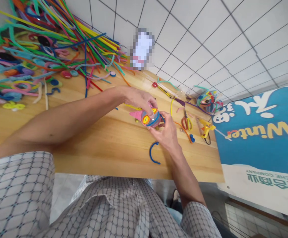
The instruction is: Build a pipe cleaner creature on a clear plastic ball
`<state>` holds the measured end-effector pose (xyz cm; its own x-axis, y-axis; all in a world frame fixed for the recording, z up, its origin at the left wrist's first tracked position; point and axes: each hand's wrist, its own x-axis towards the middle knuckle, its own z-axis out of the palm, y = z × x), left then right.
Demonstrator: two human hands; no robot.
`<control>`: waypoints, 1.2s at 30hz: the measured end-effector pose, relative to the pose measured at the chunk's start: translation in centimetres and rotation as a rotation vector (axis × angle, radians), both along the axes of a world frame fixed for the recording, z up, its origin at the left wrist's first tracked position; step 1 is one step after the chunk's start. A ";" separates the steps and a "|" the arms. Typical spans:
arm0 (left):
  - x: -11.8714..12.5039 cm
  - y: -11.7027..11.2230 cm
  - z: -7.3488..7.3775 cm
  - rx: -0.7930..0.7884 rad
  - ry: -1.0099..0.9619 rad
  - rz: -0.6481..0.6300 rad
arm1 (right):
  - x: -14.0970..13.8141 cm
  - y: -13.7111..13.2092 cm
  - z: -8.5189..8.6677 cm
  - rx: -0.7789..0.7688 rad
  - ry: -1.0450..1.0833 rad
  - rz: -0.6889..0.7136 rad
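Observation:
Over the table's middle, a small rounded craft figure (152, 121) is held between both my hands. It looks like a clear body with yellow-and-orange ring eyes, a pink piece at its left end and a blue pipe cleaner band around it. My left hand (144, 103) grips it from above, thumb and fingers against its top. From the right and below, my right hand (167, 131) closes round its other side, near the blue strand. A curved blue pipe cleaner (151, 152) lies on the wood just below my right hand.
Heaped pipe cleaners (84, 43) and finished-looking coloured pieces cover the table's (91, 145) left and back. A phone (142, 49) stands at the back edge. Scissors (186, 122), a yellow glue gun (206, 128) and a bundle of coloured bits (208, 100) lie to the right.

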<state>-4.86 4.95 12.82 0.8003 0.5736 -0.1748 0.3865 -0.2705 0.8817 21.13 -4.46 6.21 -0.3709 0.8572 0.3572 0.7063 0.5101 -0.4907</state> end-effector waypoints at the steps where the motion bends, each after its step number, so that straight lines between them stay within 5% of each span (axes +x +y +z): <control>1: 0.0 0.0 0.0 -0.010 -0.005 -0.001 | 0.0 0.0 0.0 -0.004 -0.003 -0.004; 15: 1.2 -1.0 0.4 0.144 0.177 0.057 | -0.8 -0.4 -0.7 0.077 -0.101 -0.041; 36: 1.8 -0.4 -0.6 0.097 0.175 0.031 | -0.5 -0.5 -1.0 0.021 -0.094 -0.051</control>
